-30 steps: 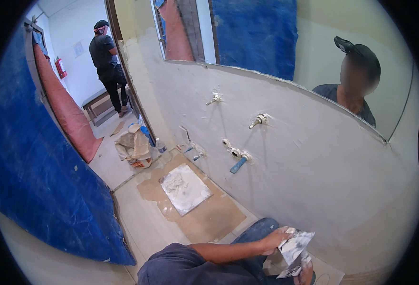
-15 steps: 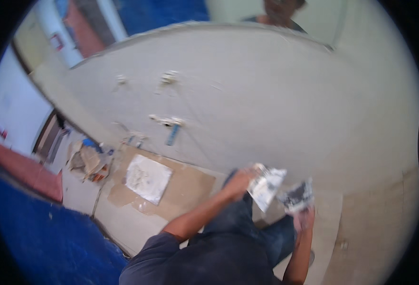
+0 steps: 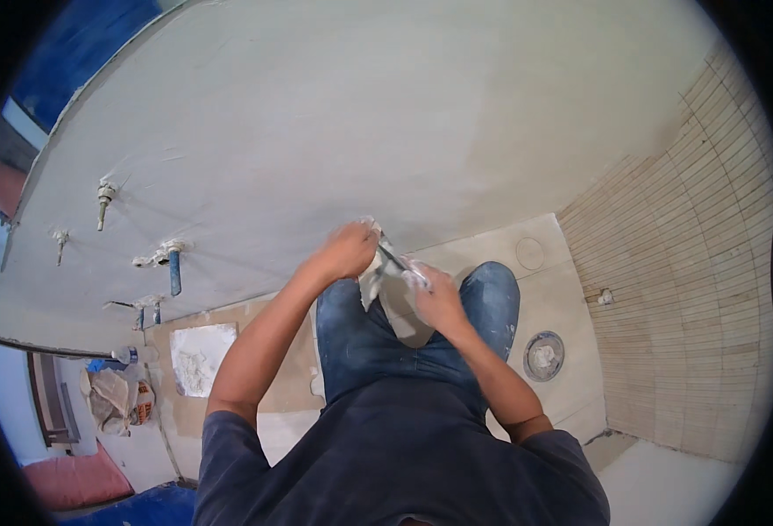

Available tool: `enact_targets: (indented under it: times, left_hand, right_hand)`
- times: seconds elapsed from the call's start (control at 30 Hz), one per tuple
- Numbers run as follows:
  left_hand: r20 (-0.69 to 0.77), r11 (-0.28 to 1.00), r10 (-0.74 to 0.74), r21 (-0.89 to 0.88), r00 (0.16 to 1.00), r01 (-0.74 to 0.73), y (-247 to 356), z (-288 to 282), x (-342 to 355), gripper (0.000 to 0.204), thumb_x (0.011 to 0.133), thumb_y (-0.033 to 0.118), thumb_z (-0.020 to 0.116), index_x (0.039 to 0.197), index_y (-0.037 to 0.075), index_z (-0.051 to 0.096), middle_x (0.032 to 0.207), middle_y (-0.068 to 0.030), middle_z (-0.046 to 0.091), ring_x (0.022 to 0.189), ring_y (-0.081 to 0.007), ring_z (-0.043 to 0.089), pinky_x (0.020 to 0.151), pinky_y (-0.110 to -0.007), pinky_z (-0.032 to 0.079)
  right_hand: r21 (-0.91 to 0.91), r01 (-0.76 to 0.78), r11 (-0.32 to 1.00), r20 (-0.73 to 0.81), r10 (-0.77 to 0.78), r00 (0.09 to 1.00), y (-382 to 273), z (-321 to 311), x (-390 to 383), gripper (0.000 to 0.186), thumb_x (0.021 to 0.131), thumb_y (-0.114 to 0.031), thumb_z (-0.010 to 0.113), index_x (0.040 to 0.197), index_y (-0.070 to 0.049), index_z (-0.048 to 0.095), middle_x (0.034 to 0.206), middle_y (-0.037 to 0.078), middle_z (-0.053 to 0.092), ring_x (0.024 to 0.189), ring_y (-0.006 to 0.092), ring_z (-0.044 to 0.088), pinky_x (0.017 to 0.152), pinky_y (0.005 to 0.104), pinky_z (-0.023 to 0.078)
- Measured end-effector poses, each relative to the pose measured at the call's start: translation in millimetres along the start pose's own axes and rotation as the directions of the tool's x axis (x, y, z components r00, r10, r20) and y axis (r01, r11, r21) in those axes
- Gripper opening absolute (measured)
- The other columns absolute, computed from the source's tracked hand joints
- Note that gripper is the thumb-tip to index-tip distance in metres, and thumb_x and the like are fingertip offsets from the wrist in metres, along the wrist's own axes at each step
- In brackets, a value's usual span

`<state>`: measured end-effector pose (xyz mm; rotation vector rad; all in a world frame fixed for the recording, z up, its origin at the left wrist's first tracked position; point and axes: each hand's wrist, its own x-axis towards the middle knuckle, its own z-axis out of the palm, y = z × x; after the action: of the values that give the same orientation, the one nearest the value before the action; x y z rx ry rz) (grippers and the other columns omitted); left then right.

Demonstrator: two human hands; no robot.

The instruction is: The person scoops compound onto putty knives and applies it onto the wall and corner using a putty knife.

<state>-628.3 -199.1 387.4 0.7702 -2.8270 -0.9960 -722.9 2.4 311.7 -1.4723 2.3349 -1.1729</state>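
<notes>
Wall point(image 3: 351, 123): matt, mostly smooth. Tiled wall point(image 3: 676, 289): matt, ribbed by joints. Scraper point(image 3: 371, 287) blurs from here; rough, wet-looking white paste on it. Jeans point(image 3: 349, 351): denim, white-specked. Shirt point(image 3: 404, 438): matt cloth. Blue pipe stub point(image 3: 175, 276): plastic-looking. Sack point(image 3: 110, 394): papery, crumpled. Drain point(image 3: 540, 377): dull metal rim.

Readable text: none anywhere.
Crumpled bag point(image 3: 109, 396), on the floor at left: an orange patch with dark printed marks point(image 3: 145, 407) on its right side, too small to read.
Clear bottle point(image 3: 127, 355), just beyond the bag: lettering indistinct.
</notes>
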Motion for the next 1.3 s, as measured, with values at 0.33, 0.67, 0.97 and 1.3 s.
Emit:
enact_targets:
  times: [0.33, 0.67, 0.97, 1.3]
  left_hand:
    - [0.288, 0.921, -0.07, 0.386, 0.955, -0.048, 10.0, 27.4, 51.8, 0.025, 0.079, 0.008, 0.054, 0.084, -0.007, 0.074, 0.089, -0.0297, 0.07, 0.088, -0.045, 0.07, 0.08, -0.051, 0.056]
    - [-0.095, 0.979, 0.135, 0.164, 0.986, -0.118, -43.9, 15.9, 29.5, 0.039, 0.093, 0.013, 0.053, 0.12, -0.015, 0.058, 0.116, -0.036, 0.064, 0.106, -0.0404, 0.068, 0.087, -0.045, 0.057]
    - [-0.053, 0.148, -0.531, -0.989, 0.845, 0.03, -15.1, 79.0, -47.2, 0.028, 0.102, 0.015, 0.043, 0.123, -0.002, 0.052, 0.104, -0.0147, 0.066, 0.088, -0.0238, 0.07, 0.063, -0.038, 0.06]
    - [0.0, 0.132, -0.411, -0.99, 0.912, 0.059, -12.4, 30.4, -63.4, 0.023, 0.103, 0.013, 0.043, 0.118, -0.001, 0.053, 0.095, -0.0096, 0.065, 0.073, -0.0185, 0.067, 0.051, -0.034, 0.054]
  right_hand:
    - [0.724, -0.671, 0.158, 0.559, 0.435, 0.706, -7.4, 39.9, -17.2, 0.034, 0.105, -0.016, 0.056, 0.137, -0.006, 0.058, 0.103, 0.001, 0.066, 0.089, 0.0149, 0.065, 0.072, 0.0371, 0.062]
    - [0.762, -0.534, 0.367, 0.487, 0.219, 0.845, 0.5, -40.2, -32.9, 0.038, 0.105, -0.02, 0.056, 0.137, 0.001, 0.055, 0.123, 0.01, 0.064, 0.102, 0.0198, 0.067, 0.085, 0.0413, 0.06]
    - [0.266, 0.308, 0.913, -0.183, -0.266, 0.946, -49.0, -33.4, -12.3, 0.042, 0.098, -0.008, 0.054, 0.139, 0.002, 0.055, 0.136, 0.024, 0.058, 0.127, 0.0394, 0.056, 0.107, 0.043, 0.045]
    - [-0.068, 0.353, 0.933, 0.099, -0.345, 0.933, 11.6, -82.0, 1.7, 0.062, 0.077, 0.007, 0.062, 0.135, -0.015, 0.063, 0.129, 0.008, 0.065, 0.119, 0.032, 0.059, 0.102, 0.0449, 0.049]
